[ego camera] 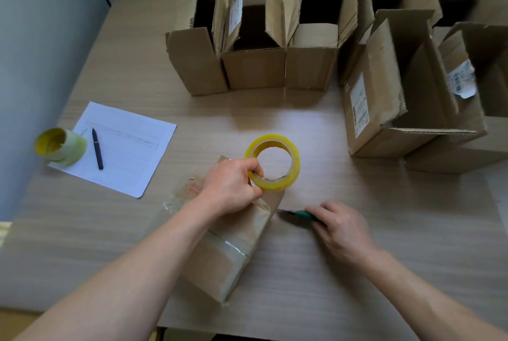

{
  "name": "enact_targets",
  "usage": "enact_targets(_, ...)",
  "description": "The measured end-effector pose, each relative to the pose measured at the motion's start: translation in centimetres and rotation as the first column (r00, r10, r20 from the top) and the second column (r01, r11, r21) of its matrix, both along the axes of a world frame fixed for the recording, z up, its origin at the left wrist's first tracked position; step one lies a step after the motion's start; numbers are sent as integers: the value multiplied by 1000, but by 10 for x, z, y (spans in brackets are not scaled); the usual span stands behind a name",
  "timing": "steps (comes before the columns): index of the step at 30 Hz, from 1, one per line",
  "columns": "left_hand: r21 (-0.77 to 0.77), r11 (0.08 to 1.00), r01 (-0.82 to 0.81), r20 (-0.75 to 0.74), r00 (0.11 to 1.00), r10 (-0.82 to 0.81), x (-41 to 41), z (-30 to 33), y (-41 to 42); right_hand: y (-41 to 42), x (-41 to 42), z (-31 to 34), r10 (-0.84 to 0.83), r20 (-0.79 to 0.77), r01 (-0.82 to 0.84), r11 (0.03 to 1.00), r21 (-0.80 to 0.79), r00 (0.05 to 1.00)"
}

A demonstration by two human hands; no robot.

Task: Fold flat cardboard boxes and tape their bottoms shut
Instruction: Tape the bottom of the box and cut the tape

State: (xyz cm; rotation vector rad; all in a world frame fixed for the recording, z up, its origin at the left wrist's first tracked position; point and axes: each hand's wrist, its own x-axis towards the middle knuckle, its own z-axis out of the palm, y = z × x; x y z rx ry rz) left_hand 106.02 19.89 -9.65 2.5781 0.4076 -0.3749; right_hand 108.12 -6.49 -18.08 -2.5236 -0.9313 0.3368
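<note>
We've got our left hand [233, 187] gripping the yellow tape roll [272, 162] over the box [233, 244] lying on the bench [330, 258], tape already along its bottom seam. Our right hand [338, 228] is closed on the green cutter [299, 214] just beside it, so the cut looks next. At least seven folded boxes [255, 66] stand behind; flat ones left, we can't tell
</note>
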Motion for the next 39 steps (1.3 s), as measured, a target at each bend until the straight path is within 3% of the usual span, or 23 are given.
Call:
enact_targets(3,31,999,15,12,1000,-16,1,-2,-1,-19,-1,2,-109,97,121,985,-124,989)
enact_targets(4,36,999,21,14,1000,-22,1,-3,-1,-19,-2,8,-163,121,174,981,-83,979)
enact_targets(6,41,999,30,19,999,-31,1,-4,0,-1,-2,26,-241,169,216,964,155,956)
enact_targets(8,42,998,38,19,999,-39,0,-5,0,32,2,51,-151,237,67,942,329,960)
enact_targets(9,42,998,43,30,999,-44,0,-6,0,49,5,62,-61,282,-36,945,325,957)
enact_targets(11,49,997,58,60,996,-61,-1,-6,-1,80,15,77,135,324,-196,967,165,936)
enact_targets(14,38,998,52,94,994,-55,-2,-7,0,102,29,83,250,191,-251,968,-20,949)
enact_targets(16,10,999,49,125,991,-50,-4,-9,1,105,36,80,281,83,-280,960,-24,956)
enact_targets(20,-189,982,9,202,979,30,-12,-10,9,100,47,70,350,-59,-354,934,-60,935)
enact_targets(25,-194,981,28,405,913,54,-27,-10,8,107,59,69,445,-108,-456,881,-124,889)
enact_targets(29,-52,995,84,376,925,-59,-33,-1,0,123,66,75,511,-157,-533,828,-174,845)
enact_targets(32,306,951,45,74,995,-71,-50,-8,-19,134,71,80,528,-123,-542,819,-190,841)
enact_targets(34,385,923,-30,-6,999,35,-62,-15,-32,140,71,78,529,-56,-528,824,-207,847)
enact_targets(39,354,918,-176,150,980,129,-65,-22,-34,153,64,70,419,227,-382,905,-189,879)
